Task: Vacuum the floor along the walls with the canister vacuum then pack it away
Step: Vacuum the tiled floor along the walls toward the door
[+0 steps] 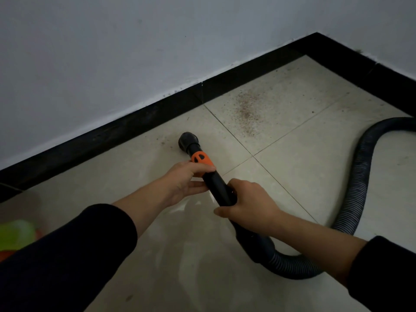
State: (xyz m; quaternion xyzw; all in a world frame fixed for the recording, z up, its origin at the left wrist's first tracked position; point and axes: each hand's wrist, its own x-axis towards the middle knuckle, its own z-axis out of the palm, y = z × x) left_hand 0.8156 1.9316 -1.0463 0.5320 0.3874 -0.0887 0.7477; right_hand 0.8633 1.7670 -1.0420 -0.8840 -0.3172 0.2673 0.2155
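**At the foot of the wall: both hands on the vacuum wand**

Just below frame centre, the black wand (216, 184) of the vacuum slants from 5 o'clock up to 11 o'clock. Its round nozzle (188, 141) is down at the tiled floor (304, 172), close to the black skirting (112, 136) but not touching it. The left hand (185, 180) grips the wand just behind the orange collar (200, 159), with fingers laid over and under it. The right hand (248, 204) is wrapped round the wand's rear end, where the ribbed hose (360, 176) joins. From there the hose loops down toward 5 o'clock, climbs the right side and leaves the frame at 3 o'clock. A patch of reddish-brown grit (245, 109) lies on the tiles at 1 o'clock from the nozzle, well apart from it. The white wall (112, 52) fills the upper left, and the skirting turns a corner at 1 o'clock. Both forearms wear dark sleeves (67, 255). A blurred bright green object (15, 235) sits at the 8 o'clock edge.
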